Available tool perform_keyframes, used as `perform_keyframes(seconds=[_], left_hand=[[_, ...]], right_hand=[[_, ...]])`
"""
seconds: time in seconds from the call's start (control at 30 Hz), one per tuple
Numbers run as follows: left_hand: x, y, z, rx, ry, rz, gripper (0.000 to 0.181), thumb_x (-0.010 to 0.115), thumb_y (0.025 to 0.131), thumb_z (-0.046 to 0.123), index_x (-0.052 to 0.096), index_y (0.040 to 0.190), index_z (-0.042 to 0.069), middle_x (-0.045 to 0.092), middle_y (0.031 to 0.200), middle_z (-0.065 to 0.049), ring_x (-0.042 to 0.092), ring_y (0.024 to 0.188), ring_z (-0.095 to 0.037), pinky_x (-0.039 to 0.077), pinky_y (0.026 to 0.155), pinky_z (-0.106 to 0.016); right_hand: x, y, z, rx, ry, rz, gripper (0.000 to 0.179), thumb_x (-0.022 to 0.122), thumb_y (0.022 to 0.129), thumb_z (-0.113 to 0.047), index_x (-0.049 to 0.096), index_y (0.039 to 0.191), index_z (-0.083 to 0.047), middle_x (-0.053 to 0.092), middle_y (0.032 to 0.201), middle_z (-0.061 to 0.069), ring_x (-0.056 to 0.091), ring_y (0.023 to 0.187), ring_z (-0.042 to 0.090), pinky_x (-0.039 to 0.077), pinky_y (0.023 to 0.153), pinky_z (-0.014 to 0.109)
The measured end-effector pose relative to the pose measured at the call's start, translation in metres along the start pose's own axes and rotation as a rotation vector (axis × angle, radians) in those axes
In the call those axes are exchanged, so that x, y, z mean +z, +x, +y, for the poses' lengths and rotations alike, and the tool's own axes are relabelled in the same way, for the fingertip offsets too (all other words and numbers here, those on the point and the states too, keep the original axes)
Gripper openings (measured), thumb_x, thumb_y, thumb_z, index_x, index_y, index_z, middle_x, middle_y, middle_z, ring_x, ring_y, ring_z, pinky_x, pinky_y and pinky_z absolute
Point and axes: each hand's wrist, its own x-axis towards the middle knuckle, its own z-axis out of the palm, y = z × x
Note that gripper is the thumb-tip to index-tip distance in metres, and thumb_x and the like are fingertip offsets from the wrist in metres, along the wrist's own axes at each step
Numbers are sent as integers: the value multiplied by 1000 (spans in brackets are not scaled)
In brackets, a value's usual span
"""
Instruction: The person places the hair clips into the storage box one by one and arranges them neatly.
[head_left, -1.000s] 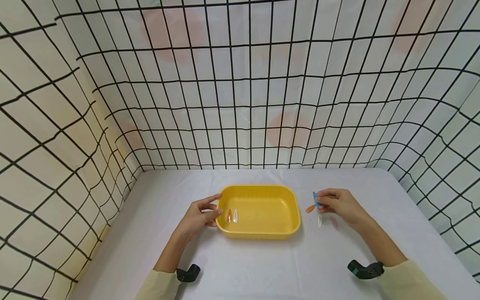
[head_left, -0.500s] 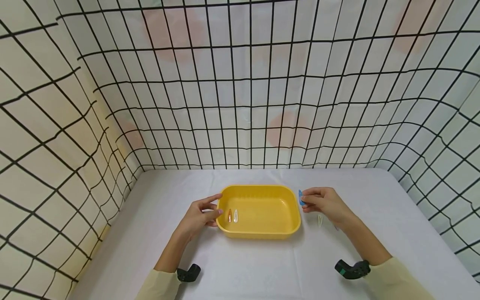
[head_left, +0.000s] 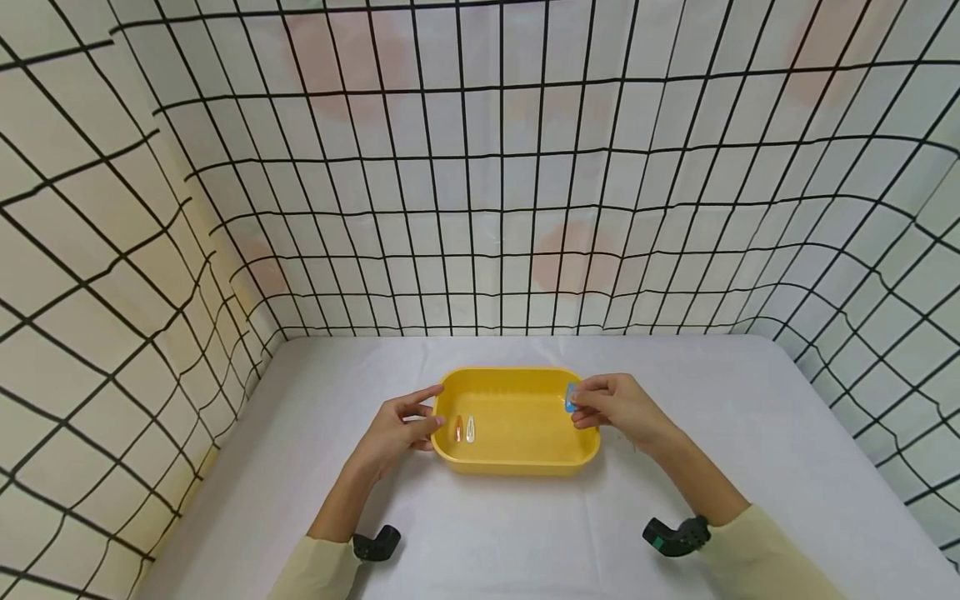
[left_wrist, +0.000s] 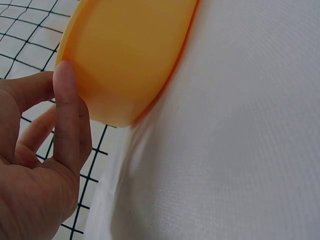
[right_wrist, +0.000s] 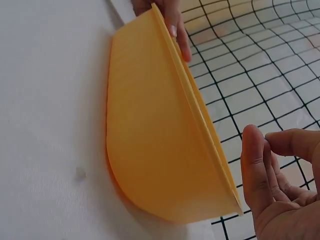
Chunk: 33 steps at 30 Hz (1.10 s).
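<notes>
A yellow plastic tray point(head_left: 517, 425) stands on the white-covered table. Inside it, near the left wall, lie an orange snap hair clip point(head_left: 459, 429) and a white hair clip point(head_left: 470, 429), side by side. My left hand point(head_left: 397, 429) holds the tray's left rim, thumb on the inner side and fingers outside, as the left wrist view also shows. Over the tray's right end, my right hand point(head_left: 618, 408) pinches a blue hair clip point(head_left: 571, 398) between thumb and fingertips. In the right wrist view the fingers hide nearly all of this clip.
White cloth point(head_left: 495, 533) covers the table around the tray. Black grid netting point(head_left: 480, 208) with pale fabric behind it rises at the back and both sides. A black wrist camera point(head_left: 675, 537) sits on each forearm.
My right hand has carried the blue hair clip leftward from the table to over the tray's right end. The clips on the table are now hidden by that arm. My left hand stays put.
</notes>
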Motion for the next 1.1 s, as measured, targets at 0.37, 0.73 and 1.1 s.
perform_keyframes(seconds=[0.37,0.73,1.1], left_hand=[[-1,1,-1,-13,-7,-1,60,80,89,9,62,144,24,62,110,-14,67,69,-18,64,65,-30],[-2,2,0,-10,-1,-4,59,80,89,11,62,144,26,62,112,-15,69,70,-20,65,67,-31],[0,3,-2,-13,-2,17,58,79,89,8,64,142,25,62,111,-15,68,69,-19,65,65,-31]], right_hand=[[34,13,-7,0,18,-48,36,71,97,-13,62,118,15,75,95,23,75,74,20,66,74,33],[71,35,-1,13,-44,-56,27,71,97,-13,67,113,8,75,95,24,75,72,21,66,70,32],[106,56,1,77,-158,-8,15,72,95,-7,71,106,3,76,78,13,72,60,18,64,62,31]])
